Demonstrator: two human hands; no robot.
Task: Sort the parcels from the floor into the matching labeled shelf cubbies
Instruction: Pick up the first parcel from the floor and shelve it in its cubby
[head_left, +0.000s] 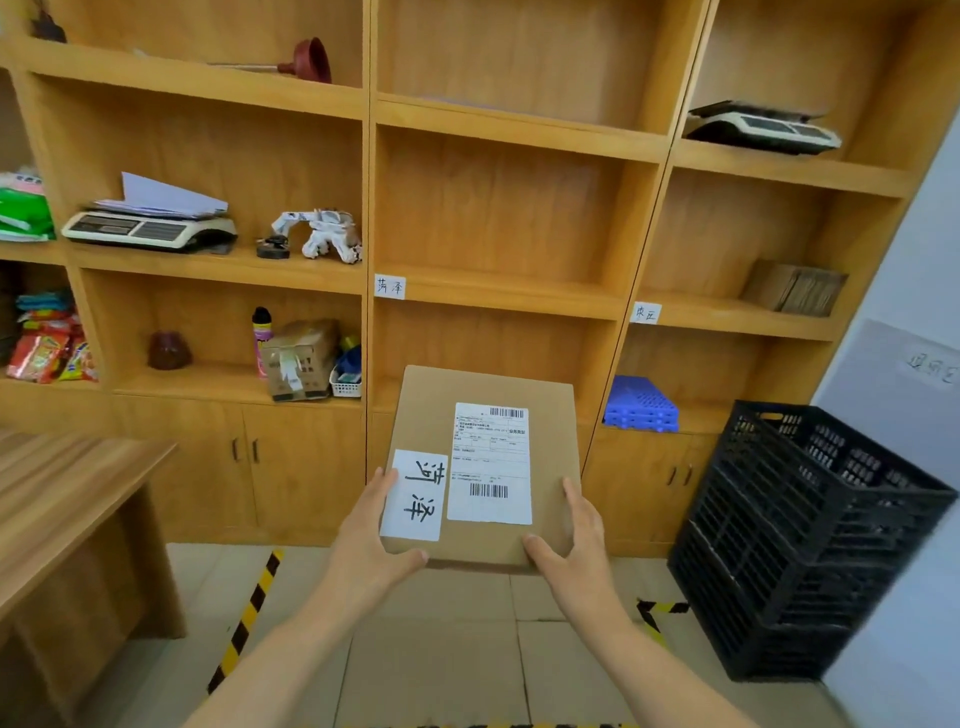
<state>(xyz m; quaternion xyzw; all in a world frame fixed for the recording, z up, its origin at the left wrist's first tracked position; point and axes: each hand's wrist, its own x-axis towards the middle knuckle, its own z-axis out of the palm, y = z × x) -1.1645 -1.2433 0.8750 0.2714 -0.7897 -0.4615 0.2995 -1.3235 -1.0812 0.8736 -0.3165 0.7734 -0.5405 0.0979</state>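
Both forearms reach forward from the bottom edge. My left hand (371, 535) clamps the near-left corner of one flat brown cardboard parcel (480, 462), thumb under the front edge, fingers on top beside the label. My right hand (574, 540) clamps the near-right corner the same way. Parcel is held level in the air, in front of the middle column of the light wooden shelf unit (519, 291), below its labelled cubby.

Count on parcel top: two labels, one white handwritten sticker (415, 496) at near left, one printed shipping label (491, 462) with two barcodes.

Count on shelf edges: two small white handwritten tags, one (389, 286) on the middle column, one (645, 313) on the right column. Characters on the middle tag look like those on the sticker.

Both middle cubbies nearest that tag show open room. One stack of black plastic crates (810, 540) stands close at right; one wooden table (67, 499) at left. Tiled floor (441, 649) between them lies open.
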